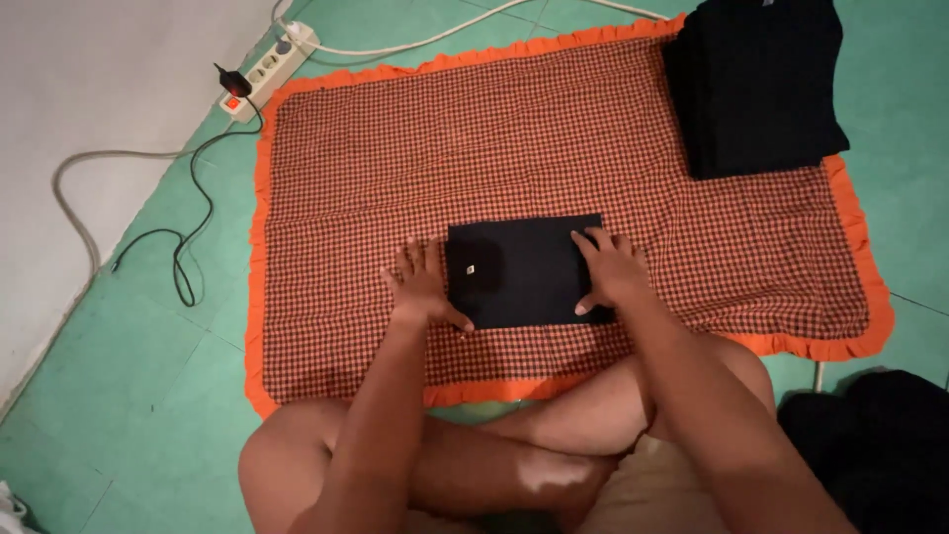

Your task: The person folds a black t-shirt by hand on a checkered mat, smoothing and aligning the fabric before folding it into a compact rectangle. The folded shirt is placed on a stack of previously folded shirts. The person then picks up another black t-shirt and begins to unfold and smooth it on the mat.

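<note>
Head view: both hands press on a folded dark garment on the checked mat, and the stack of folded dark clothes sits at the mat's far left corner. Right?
Not quite. The head view shows the stack at the mat's far right corner, not the left. The rest holds: the left hand and right hand both rest on the folded garment on the mat.

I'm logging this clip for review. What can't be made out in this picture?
- Dark pile, head view: cut off by the bottom right edge.
- Small tag on the folded dark cloth: too small.
- Cloth edges: covered by left hand and right hand.
</note>
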